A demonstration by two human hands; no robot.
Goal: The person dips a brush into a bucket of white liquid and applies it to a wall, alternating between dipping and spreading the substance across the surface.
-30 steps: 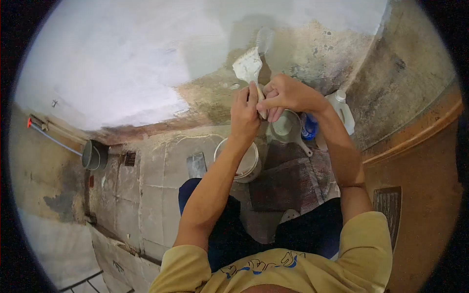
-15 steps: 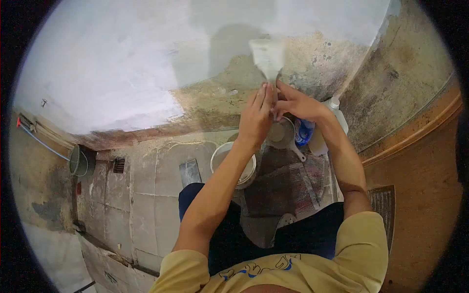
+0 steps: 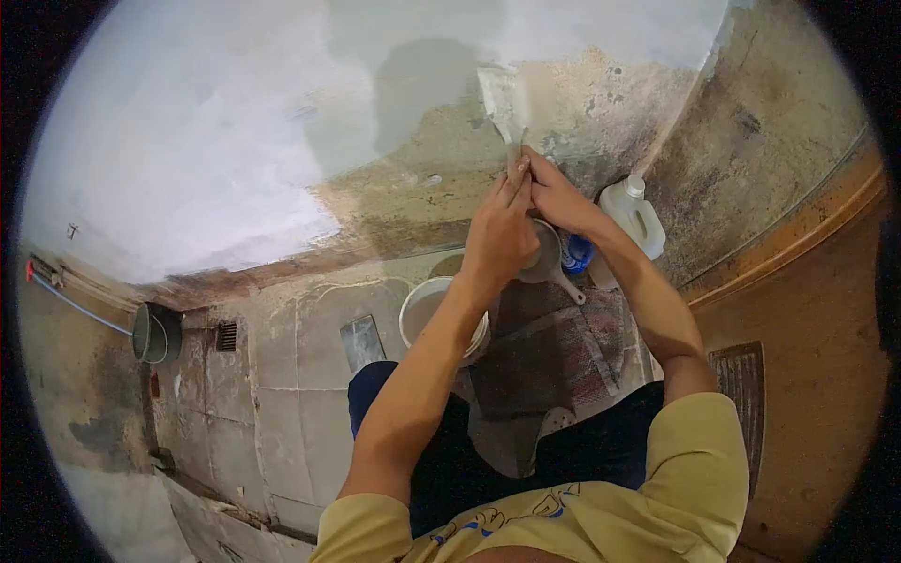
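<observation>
A wide putty knife point(image 3: 505, 101) with pale, whitish material on its blade is held up before the wall point(image 3: 404, 178), at the border between white coating and bare, stained plaster. My left hand point(image 3: 502, 220) is closed on its handle, fingers pointing up along it. My right hand point(image 3: 554, 192) is closed on the same handle from the right, its fingers partly hidden behind the left. Whether the blade touches the wall is hard to tell. Below the hands is a round pan with a handle point(image 3: 570, 287), beside a blue and white package point(image 3: 579, 253).
A white bucket point(image 3: 405, 324) stands left of the pan, near a flat grey plate point(image 3: 362, 343) on the tiles. A white jug point(image 3: 648, 220) is at the right. A dark bucket point(image 3: 150, 333) and floor drain point(image 3: 226, 337) lie far left; a wooden door point(image 3: 817, 375) is right.
The putty knife has turned slightly, its blade now narrower in view, and both hands have shifted a little. More of the white jug shows. The whole view has moved slightly.
</observation>
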